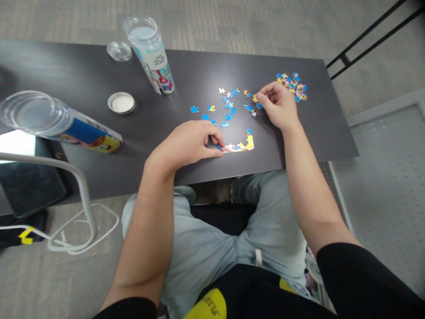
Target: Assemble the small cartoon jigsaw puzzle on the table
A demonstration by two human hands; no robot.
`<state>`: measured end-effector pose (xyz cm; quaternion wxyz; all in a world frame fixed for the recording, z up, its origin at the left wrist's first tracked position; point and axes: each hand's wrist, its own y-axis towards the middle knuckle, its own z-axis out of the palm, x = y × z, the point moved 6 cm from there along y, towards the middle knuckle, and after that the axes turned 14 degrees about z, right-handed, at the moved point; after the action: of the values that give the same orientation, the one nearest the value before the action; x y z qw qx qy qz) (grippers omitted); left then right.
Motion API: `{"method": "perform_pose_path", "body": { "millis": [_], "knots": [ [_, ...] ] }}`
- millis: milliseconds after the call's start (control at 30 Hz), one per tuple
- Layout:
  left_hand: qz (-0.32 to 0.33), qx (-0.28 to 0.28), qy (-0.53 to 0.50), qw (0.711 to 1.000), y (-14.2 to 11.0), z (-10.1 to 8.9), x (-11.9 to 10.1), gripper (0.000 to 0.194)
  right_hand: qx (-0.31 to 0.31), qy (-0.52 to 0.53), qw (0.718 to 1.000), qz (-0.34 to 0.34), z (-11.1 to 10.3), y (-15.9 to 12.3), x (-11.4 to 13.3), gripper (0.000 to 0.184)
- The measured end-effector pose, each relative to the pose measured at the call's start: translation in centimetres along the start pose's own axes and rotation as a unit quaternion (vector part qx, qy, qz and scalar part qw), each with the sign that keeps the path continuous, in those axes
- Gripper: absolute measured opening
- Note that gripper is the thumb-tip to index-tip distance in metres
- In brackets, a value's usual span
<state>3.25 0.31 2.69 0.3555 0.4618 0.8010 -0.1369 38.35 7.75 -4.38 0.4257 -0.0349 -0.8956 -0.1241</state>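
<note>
A joined, L-shaped strip of jigsaw puzzle pieces (237, 147) lies near the table's front edge, with a short yellow and blue arm rising at its right end. My left hand (189, 141) rests at the strip's left end, thumb and fingertips closed around a blue puzzle piece (219, 147). Farther right, my right hand (278, 104) pinches at a yellow puzzle piece (255, 98); its fingers partly hide what they hold. Between the hands and beyond the strip, several loose puzzle pieces (229, 105) are scattered. A denser pile of pieces (299, 91) sits behind my right hand.
Two clear-topped printed canisters stand on the dark table (318, 133): one at the back (154, 60), another at the left (89, 130). Two round lids (119, 51) lie between them. A dark tablet-like device (29, 173) and white tubing (84, 190) occupy the left side.
</note>
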Motion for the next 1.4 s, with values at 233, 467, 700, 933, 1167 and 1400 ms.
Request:
{"method": "perform_pose_path", "body": {
  "millis": [233,467,700,933,1167,1400],
  "knots": [
    [-0.021,-0.063,-0.034,0.997,-0.1,-0.1,0.6,0.014,-0.004,-0.001,1.000,-0.008,0.1,0.1,0.0,0.100],
    [-0.027,-0.058,0.009,0.998,0.2,0.6,1.2,0.021,-0.008,0.006,1.000,0.002,0.2,-0.2,0.6,0.091],
    [-0.013,-0.051,0.030,0.998,0.6,1.5,0.7,0.025,-0.030,0.028,0.999,0.003,0.4,-0.8,1.2,0.063],
    [-0.021,-0.135,0.019,0.990,0.7,0.0,1.0,0.020,-0.040,0.065,0.997,0.018,0.8,-0.9,1.4,0.048],
    [-0.135,-0.147,0.141,0.970,0.7,-1.4,3.1,0.049,-0.043,0.075,0.996,0.031,0.7,-0.9,1.6,0.037],
    [-0.172,-0.199,0.146,0.954,1.4,-1.9,4.0,0.021,-0.046,0.065,0.997,0.014,0.7,-0.7,1.3,0.040]
  ]
}}
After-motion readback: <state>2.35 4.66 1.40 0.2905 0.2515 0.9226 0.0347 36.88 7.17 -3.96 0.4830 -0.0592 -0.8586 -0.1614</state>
